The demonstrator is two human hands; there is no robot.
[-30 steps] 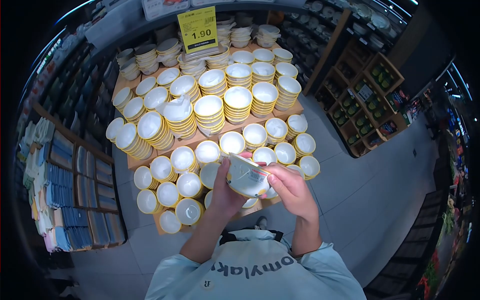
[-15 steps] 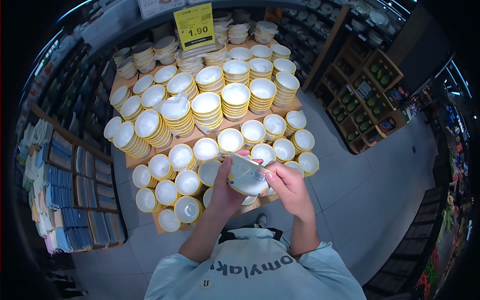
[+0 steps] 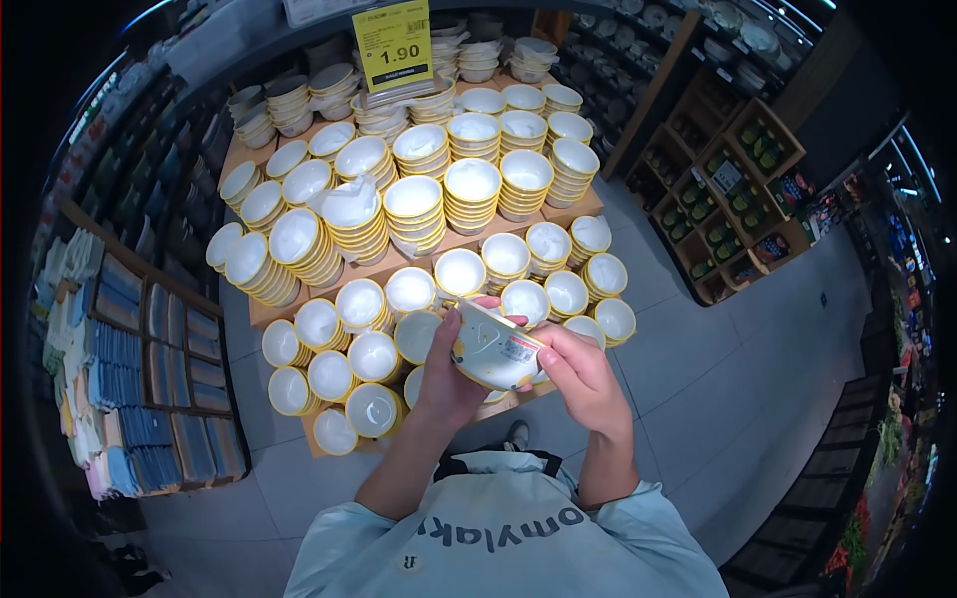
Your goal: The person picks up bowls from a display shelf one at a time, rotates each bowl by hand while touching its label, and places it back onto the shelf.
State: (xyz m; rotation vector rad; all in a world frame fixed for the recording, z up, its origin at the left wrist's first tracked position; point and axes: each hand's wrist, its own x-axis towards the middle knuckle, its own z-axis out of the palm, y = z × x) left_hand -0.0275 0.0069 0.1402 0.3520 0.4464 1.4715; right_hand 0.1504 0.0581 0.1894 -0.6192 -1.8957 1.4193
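A white bowl with a yellow rim (image 3: 488,344) is tilted on its side between my two hands, its outer wall with a printed sticker facing me. My left hand (image 3: 445,384) grips its left side, thumb on the near face and fingers behind. On the right, my right hand (image 3: 581,379) pinches the rim beside the sticker. Behind and below the bowl stand rows of stacked yellow-rimmed bowls (image 3: 461,273) on a stepped wooden display (image 3: 464,239).
A yellow price sign (image 3: 395,45) stands at the back of the display. Folded cloths (image 3: 125,384) fill a rack on the left. To the right is a wooden shelf unit with bottles (image 3: 723,199), with grey floor tiles (image 3: 698,369) in front of it.
The bowl has turned very slightly in my hands, and both hands keep their hold. The view has shifted a little over the display.
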